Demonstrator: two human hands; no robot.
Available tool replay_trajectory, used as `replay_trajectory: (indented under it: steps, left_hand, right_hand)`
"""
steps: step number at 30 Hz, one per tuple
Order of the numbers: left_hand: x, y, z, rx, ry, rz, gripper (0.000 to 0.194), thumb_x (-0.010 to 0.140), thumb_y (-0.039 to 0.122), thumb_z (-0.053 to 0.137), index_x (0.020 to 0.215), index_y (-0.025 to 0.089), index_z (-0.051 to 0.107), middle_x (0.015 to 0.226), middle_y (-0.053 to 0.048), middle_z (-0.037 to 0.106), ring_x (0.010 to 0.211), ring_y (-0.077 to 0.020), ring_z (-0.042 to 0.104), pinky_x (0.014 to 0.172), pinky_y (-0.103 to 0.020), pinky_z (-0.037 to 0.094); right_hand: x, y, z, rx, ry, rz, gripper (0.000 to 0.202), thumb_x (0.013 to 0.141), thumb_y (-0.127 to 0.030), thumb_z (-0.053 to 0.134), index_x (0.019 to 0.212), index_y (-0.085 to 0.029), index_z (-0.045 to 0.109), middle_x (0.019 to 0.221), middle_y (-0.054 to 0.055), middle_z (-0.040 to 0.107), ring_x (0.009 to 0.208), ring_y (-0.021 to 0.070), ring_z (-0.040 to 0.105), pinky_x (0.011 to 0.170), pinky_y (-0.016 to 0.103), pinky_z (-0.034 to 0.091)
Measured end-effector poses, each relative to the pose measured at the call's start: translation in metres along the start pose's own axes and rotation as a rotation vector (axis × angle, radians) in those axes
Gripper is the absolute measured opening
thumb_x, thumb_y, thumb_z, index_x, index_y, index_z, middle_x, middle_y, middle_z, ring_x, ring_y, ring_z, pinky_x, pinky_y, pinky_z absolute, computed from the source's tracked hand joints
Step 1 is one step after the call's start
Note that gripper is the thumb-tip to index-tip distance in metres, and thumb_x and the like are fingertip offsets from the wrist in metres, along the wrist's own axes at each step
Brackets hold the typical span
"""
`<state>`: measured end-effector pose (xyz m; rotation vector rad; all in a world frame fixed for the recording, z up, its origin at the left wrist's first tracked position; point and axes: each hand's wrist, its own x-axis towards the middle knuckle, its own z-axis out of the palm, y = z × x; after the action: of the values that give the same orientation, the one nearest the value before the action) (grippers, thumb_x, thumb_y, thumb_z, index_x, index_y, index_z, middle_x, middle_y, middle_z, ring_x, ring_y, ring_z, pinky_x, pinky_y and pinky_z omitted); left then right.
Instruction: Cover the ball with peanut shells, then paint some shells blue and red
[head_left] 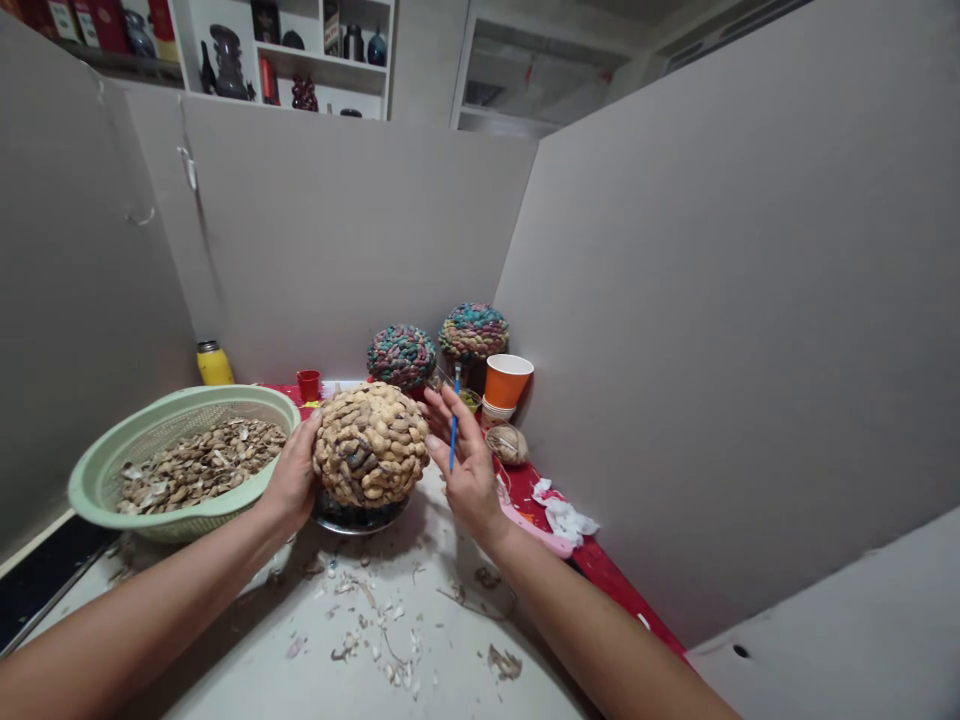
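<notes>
A ball covered in whole peanuts (pixel 371 440) sits in front of me over a shiny metal dish (pixel 360 520). My left hand (pixel 300 465) is pressed around the ball's left side, gripping it. At the ball's right side is my right hand (pixel 469 470), thumb close to the peanuts. A thin blue paintbrush (pixel 454 425) stands upright in that hand, bristles up; how the fingers clasp it is partly hidden. Dark patches show between some peanuts on the ball's front.
Left stands a green colander (pixel 90 490) of peanut shells. Behind are two painted balls (pixel 401 355), a red cup (pixel 308 386) and a yellow bottle (pixel 215 364). Orange paper cups (pixel 508 382), twine (pixel 507 445) and crumpled tissue (pixel 566 520) lie right. Shell scraps (pixel 397 660) litter the table. Grey partitions surround it.
</notes>
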<state>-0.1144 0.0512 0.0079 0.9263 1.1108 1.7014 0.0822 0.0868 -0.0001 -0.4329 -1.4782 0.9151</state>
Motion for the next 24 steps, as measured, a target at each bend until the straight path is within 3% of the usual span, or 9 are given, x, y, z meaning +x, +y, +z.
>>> replay_trajectory:
  steps: [9,14,24]
  left_hand:
    - [-0.008,-0.01,-0.007,-0.114,0.02,-0.166,0.056,0.087,0.063,0.055,0.128,0.026,0.066,0.116,-0.004,0.078,0.113,-0.0289,0.069,0.102,-0.047,0.052]
    - [-0.004,-0.009,-0.014,-0.096,-0.008,-0.222,0.053,0.088,0.061,0.056,0.125,0.025,0.068,0.118,-0.006,0.077,0.116,-0.0293,0.068,0.103,-0.047,0.051]
    - [-0.008,-0.007,-0.027,0.031,-0.004,-0.172,0.038,0.086,0.049,0.064,0.108,0.02,0.076,0.13,-0.01,0.071,0.13,-0.0302,0.058,0.114,-0.046,0.042]
  right_hand:
    - [0.002,0.006,0.005,0.055,-0.032,0.026,0.055,0.093,-0.036,0.064,0.146,-0.03,0.046,0.146,0.01,0.055,0.132,0.0262,0.055,0.114,0.05,0.043]
    - [-0.003,0.007,0.007,0.069,-0.03,0.064,0.054,0.094,-0.038,0.064,0.145,-0.03,0.047,0.146,0.01,0.056,0.133,0.026,0.055,0.116,0.05,0.04]
    - [-0.012,0.011,0.005,0.032,-0.055,0.088,0.052,0.096,-0.036,0.062,0.146,-0.031,0.047,0.149,0.008,0.054,0.138,0.0252,0.05,0.118,0.05,0.037]
